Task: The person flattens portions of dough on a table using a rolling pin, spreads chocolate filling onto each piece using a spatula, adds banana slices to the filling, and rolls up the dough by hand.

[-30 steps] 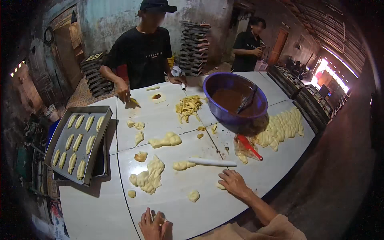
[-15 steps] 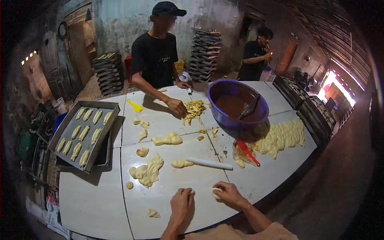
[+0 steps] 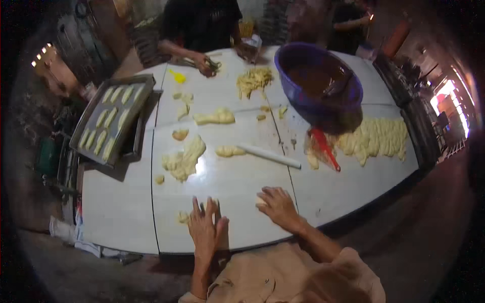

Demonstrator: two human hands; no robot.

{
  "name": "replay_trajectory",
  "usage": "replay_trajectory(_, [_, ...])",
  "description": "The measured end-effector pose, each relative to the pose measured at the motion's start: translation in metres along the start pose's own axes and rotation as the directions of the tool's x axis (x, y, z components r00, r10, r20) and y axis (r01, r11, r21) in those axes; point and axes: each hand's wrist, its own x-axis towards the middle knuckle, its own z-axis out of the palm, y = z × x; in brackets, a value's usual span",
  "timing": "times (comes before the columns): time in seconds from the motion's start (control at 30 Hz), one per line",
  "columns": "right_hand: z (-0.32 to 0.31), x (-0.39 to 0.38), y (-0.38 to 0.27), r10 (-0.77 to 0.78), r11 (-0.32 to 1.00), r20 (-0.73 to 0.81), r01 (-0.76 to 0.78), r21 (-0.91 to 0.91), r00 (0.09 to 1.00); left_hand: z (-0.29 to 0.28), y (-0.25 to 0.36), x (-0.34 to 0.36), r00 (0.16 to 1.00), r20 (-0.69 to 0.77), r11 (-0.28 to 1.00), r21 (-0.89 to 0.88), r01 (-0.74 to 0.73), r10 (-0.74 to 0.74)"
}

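Head cam, L of pair: fisheye at wearer's head ht., facing fwd. & down over worktable [image 3: 121,212]; wearer's shirt [image 3: 283,272] nearest, btm. ctr.; co-worker [image 3: 202,22] beyond far edge, cropped at top.

1. Apparently a bakery workshop, around a broad white-topped table [image 3: 232,179].
2. Table's left: rectangular grey metal tray [image 3: 134,121] of elongated pale pastries [image 3: 126,94].
3. Table's right: braided-looking pale dough strips [image 3: 376,139].
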Motion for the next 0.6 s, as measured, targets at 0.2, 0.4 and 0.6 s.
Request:
replay_trajectory(0.2, [-0.043, -0.005, 0.003, 0.32, 0.858, 0.037, -0.306, 0.412, 0.947, 0.013, 0.052, -0.006, 0.961, 0.081, 0.964, 0.009, -0.267, 0.265])
replay_trajectory(0.4, [-0.003, -0.034, 0.007, -0.083, 0.995, 0.176, 0.071, 0.073, 0.981, 0.065, 0.092, -0.009, 0.866, 0.401, 0.929, 0.09, -0.36, 0.297])
replay_trajectory(0.6, [-0.019, -0.031, 0.02, -0.038, 0.994, 0.304, 0.067, -0.086, 0.952, 0.066, 0.079, -0.011, 0.912, 0.244, 0.938, 0.027, -0.347, 0.33])
